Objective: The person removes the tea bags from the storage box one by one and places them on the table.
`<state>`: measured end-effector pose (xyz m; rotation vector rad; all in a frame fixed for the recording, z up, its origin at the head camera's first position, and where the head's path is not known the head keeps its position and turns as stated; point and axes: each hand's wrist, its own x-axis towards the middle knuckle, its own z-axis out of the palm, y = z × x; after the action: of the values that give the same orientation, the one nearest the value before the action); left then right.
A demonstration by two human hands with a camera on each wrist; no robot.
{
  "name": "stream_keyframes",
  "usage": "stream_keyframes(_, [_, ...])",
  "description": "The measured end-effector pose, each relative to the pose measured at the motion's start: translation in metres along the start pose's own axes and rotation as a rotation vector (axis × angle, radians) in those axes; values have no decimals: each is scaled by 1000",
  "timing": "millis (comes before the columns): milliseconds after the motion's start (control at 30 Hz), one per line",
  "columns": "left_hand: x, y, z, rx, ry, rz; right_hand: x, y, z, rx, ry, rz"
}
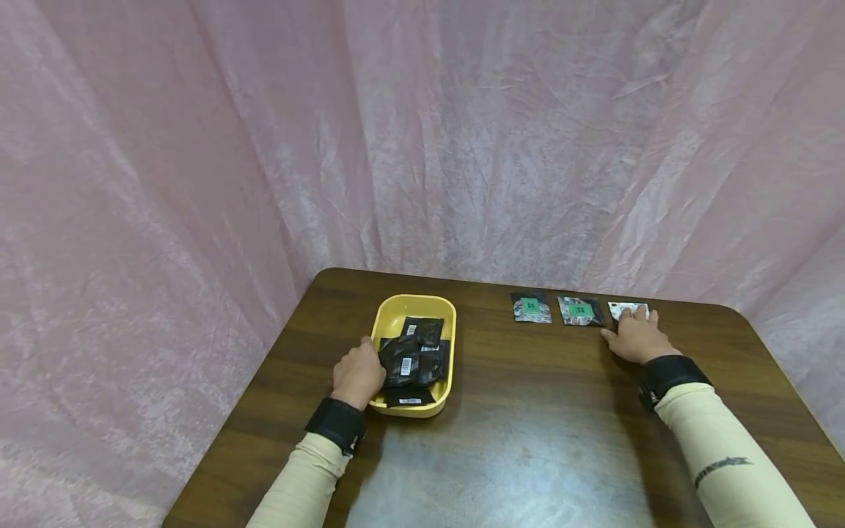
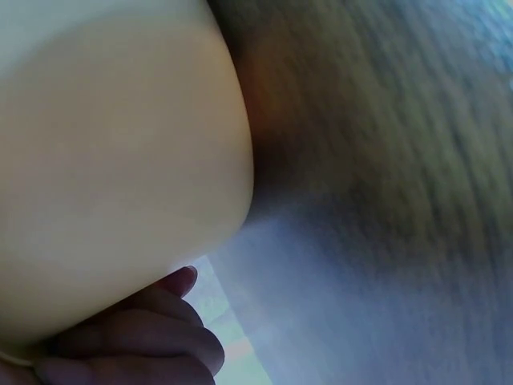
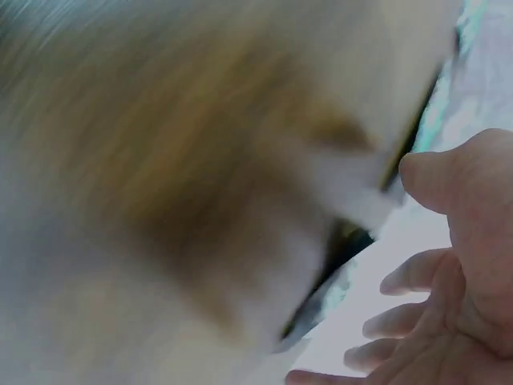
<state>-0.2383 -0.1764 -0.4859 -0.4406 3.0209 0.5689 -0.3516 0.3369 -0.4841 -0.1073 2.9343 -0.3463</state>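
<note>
While the left hand [image 1: 357, 375] grips black sachets [image 1: 412, 357] in the yellow tray [image 1: 386, 317]:
right hand [image 1: 635, 338], fingers flat, presses the third sachet [image 1: 624, 309] into the row.

This is looking like a staged recording booth rather than a home or shop. Crinkled pink fabric [image 1: 422, 139] is hanging as a backdrop right behind and to both sides of a dark wooden table [image 1: 528, 440], closing it off. On the table, a yellow tray [image 1: 414, 304] of black sachets is sitting left of a neat row of packets [image 1: 579, 310].
</note>
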Motion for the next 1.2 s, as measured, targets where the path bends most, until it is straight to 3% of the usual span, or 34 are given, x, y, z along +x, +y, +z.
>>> stream_keyframes(200, [0, 1, -1, 0, -12, -9, 0, -44, -11, -74, 146, -138])
stream_keyframes(367, [0, -1, -2, 0, -25, -30, -4, -103, -21, -120, 292, -319])
stream_keyframes(500, [1, -2, -2, 0, -18, -35, -12, -153, -25, -133, 340, -458])
stream_keyframes(633, [0, 1, 0, -10, -12, -24, -23, -193, -24, -119, 322, -600])
stream_keyframes(867, [0, 8, 5, -11, -20, 0, -42, -241, -7, -132, 236, -881])
stream_keyframes(1000, [1, 6, 4, -10, -9, -5, -46, -269, 10, -182, 149, -985])
stream_keyframes(1200, [3, 3, 4, -20, -15, -3, -47, -305, 43, -280, 62, -1061])
